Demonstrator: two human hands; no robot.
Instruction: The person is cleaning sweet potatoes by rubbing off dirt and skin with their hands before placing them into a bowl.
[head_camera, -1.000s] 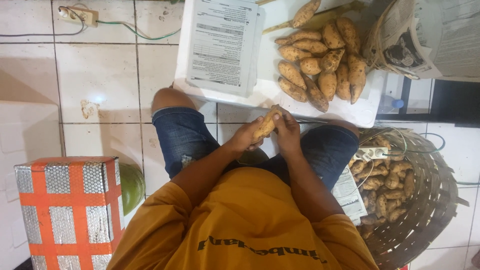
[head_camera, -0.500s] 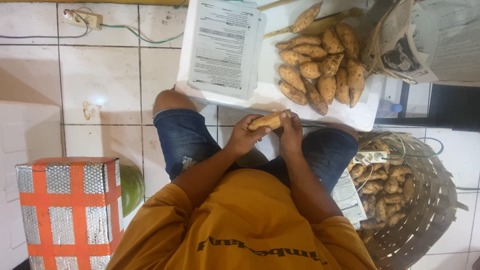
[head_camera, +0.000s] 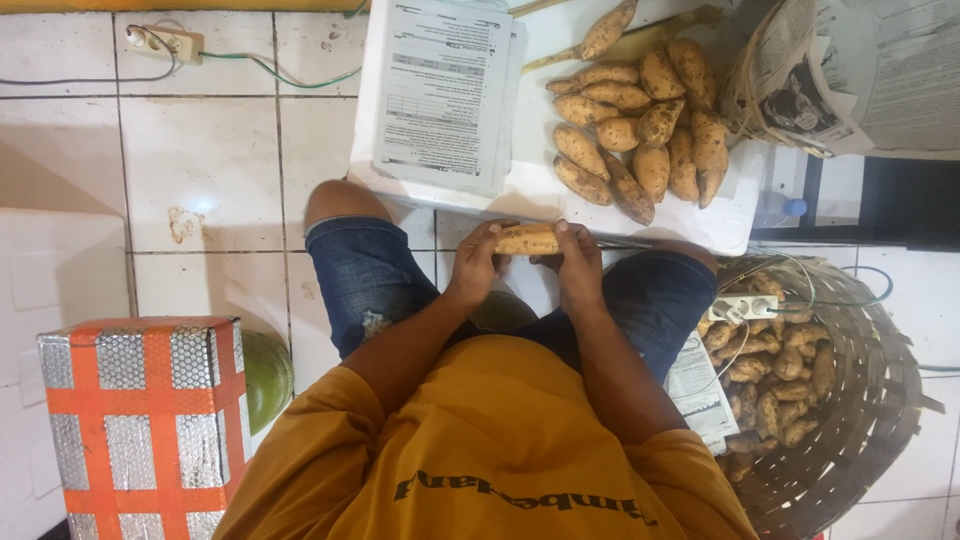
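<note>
A white board (head_camera: 540, 190) lies on the white tiled floor (head_camera: 200, 150), bearing a heap of sweet potatoes (head_camera: 640, 130) and a stack of printed sheets (head_camera: 445, 95). Also on the floor stand a woven basket (head_camera: 870, 400), an orange-and-silver box (head_camera: 140, 420) and a power strip (head_camera: 165, 42).

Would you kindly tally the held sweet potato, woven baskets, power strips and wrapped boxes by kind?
Held sweet potato: 1
Woven baskets: 2
Power strips: 2
Wrapped boxes: 1
Total: 6
</note>
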